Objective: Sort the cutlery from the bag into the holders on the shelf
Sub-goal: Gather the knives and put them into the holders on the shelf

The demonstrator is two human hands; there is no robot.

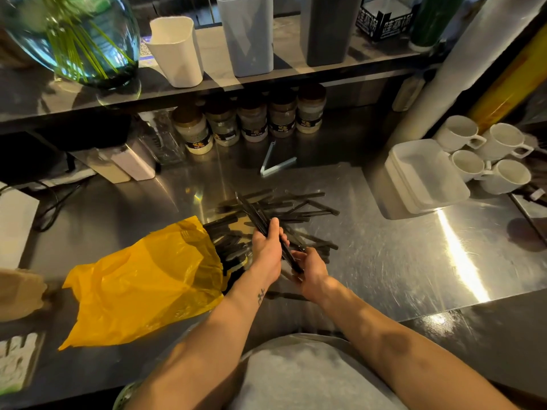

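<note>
A yellow plastic bag (142,279) lies on the steel counter (399,261), its mouth spilling black plastic cutlery. More black cutlery (299,207) lies scattered on the counter beyond my hands. My left hand (266,250) grips a bundle of black cutlery (251,210) that points up and to the left. My right hand (310,272) holds the lower end of the same bundle. On the shelf above stand a white holder (177,51), a light grey holder (248,34) and a dark grey holder (328,28).
A glass vase (77,39) with green stems stands at the shelf's left. Several spice jars (251,119) line up under the shelf. White tubs (426,179) and several white cups (485,155) sit at the right. White tongs (273,161) lie behind the cutlery.
</note>
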